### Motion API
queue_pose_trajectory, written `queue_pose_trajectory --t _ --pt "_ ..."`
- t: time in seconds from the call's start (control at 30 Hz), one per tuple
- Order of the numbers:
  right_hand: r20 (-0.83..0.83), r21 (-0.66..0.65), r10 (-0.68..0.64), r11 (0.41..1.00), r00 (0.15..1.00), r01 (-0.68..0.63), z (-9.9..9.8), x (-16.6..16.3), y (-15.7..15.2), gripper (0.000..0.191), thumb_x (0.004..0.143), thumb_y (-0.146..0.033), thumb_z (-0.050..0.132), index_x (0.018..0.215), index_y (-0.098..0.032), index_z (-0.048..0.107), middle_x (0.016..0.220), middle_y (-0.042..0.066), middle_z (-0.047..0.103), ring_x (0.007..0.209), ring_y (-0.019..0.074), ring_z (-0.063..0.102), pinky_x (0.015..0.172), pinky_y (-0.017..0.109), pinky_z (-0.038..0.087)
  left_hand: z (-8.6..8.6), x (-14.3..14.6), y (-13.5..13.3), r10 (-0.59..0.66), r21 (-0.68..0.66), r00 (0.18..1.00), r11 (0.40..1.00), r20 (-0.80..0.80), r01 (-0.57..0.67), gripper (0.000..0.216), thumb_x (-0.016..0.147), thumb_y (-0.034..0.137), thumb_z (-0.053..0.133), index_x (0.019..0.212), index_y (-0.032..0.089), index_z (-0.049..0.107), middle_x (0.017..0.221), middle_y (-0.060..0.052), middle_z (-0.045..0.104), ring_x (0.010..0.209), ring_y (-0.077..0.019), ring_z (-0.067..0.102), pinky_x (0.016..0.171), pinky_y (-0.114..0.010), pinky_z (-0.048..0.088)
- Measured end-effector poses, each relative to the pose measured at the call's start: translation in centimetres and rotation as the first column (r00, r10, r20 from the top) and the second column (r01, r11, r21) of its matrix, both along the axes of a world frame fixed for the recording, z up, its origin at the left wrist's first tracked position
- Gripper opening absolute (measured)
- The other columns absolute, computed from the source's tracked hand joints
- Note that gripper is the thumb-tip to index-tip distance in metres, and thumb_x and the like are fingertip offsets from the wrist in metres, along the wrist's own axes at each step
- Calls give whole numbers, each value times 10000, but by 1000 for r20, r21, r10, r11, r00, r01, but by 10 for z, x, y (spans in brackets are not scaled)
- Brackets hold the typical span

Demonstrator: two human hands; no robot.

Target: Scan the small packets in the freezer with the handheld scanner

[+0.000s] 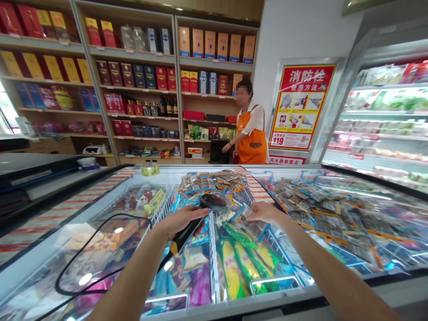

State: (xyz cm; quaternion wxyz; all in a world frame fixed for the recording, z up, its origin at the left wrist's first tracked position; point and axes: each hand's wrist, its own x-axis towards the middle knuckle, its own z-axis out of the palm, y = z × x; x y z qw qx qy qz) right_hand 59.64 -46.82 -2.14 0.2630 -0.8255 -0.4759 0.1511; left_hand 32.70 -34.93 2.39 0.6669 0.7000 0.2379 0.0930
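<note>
My left hand (179, 220) is wrapped round the black handle of a corded barcode scanner (215, 202), its head pointing right over the freezer's goods. The scanner's black cord (117, 216) loops across the left side. Held in the closed fingers of my right hand (267, 211) is a small, dark, clear-fronted snack packet (247, 223) with blue edging, just right of the scanner head. Beneath it, corn-shaped yellow and green packs (230, 263) fill a white wire basket (214, 267). A pile of similar small packets (214, 180) lies beyond my hands.
Another heap of small packets (321, 209) spreads over the freezer's right side. A tape roll (150, 169) sits on its far edge. Behind it, a person in an orange apron (252, 138) stands by shelves of boxes (147, 78). A refrigerated display (391, 107) is at right.
</note>
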Motion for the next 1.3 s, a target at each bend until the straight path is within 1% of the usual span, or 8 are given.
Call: queue_pose_trajectory --t 0.1,0.17,0.23,0.3,0.47,0.57,0.97,1.3 --pt "-352 278 -68 945 933 173 -9 3 -3 217 506 -361 674 610 -188 592 581 -15 617 627 183 589 564 260 420 -3 6 -5 -3 -28 1000 1000 30 4 417 621 553 610 629 148 511 511 19 536 446 -95 482 468 -232 334" --pt "-581 436 -21 837 814 332 -15 5 -1 251 521 -342 666 713 -194 599 666 -7 650 671 188 608 589 273 447 -6 11 -11 16 -51 999 999 48 -14 415 619 551 611 638 151 501 509 23 534 439 -93 481 471 -232 337" --pt "-732 516 90 720 675 463 -20 8 3 312 524 -336 667 796 -209 586 731 -1 665 695 193 621 605 292 470 -9 16 -17 20 -65 998 998 52 -16 415 616 553 610 650 156 495 509 28 530 430 -92 475 465 -232 332" --pt "-782 555 182 638 596 534 -24 10 6 333 537 -348 663 830 -222 567 745 -5 667 712 195 629 605 302 485 -11 19 -23 -14 -67 999 998 42 17 416 615 553 612 663 156 500 514 27 534 431 -91 474 464 -232 327" --pt "-764 628 267 516 587 582 -28 9 9 359 563 -337 658 885 -238 533 776 -30 665 792 182 630 633 289 499 -12 21 -31 -68 -97 997 993 23 69 415 631 564 600 671 163 500 524 30 542 432 -89 472 469 -231 327" --pt "-766 634 301 494 567 595 -26 5 10 339 534 -276 664 841 -228 529 745 -35 658 786 180 631 638 284 501 -12 20 -32 -70 -102 997 992 35 73 419 659 565 576 645 151 518 531 23 542 421 -79 462 460 -225 316" --pt "-770 636 365 499 523 589 -28 4 13 249 577 -281 644 780 -218 514 723 -42 650 793 156 632 664 270 491 -8 18 -39 -110 -241 992 963 69 124 392 681 525 586 697 137 530 557 5 556 409 -83 490 432 -217 326" --pt "-799 602 367 481 476 638 -26 2 12 251 558 -274 663 759 -224 521 758 -40 669 740 145 635 640 261 495 -10 18 -39 -141 -213 989 966 52 149 411 660 543 600 675 137 541 542 6 551 411 -78 485 430 -209 336"
